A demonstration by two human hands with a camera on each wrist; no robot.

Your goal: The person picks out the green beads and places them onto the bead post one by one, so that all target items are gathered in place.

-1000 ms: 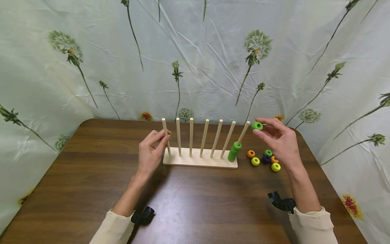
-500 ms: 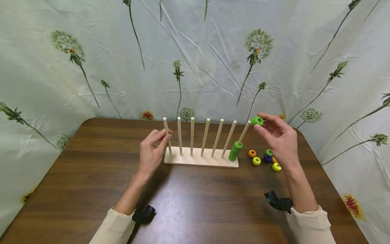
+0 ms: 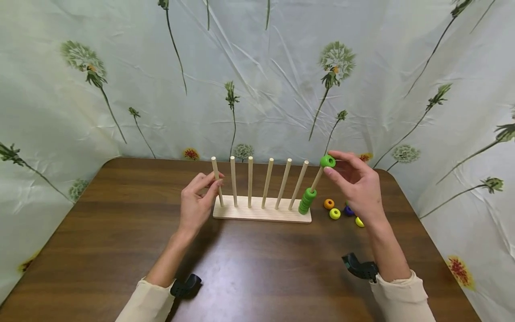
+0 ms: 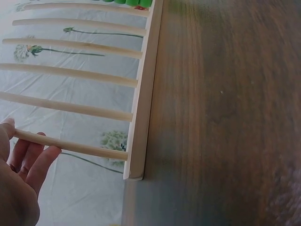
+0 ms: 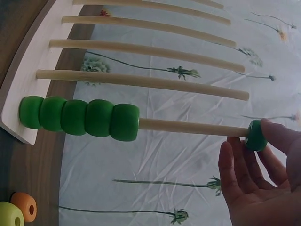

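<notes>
A pale wooden base (image 3: 261, 215) with a row of upright pegs stands on the table. My left hand (image 3: 196, 201) pinches the leftmost peg (image 4: 89, 148) between thumb and fingers, near its upper part. Several green beads (image 5: 75, 116) are stacked at the bottom of the rightmost peg (image 5: 188, 127). At the top of that peg, my right hand (image 3: 359, 185) pinches another green bead (image 5: 256, 135) by its edges. The right wrist view has this bead at the peg's tip; whether the tip is inside its hole cannot be told.
Right of the base lie loose beads: an orange one (image 3: 329, 204), a yellow one (image 3: 335, 213), a dark blue one (image 3: 348, 211) and a second yellow one (image 3: 360, 222), partly behind my right hand. A flowered cloth (image 3: 273, 80) hangs behind the brown table (image 3: 257, 268).
My right hand has moved left with the green bead, from beside the rightmost peg to its top. The left hand keeps its grip on the leftmost peg.
</notes>
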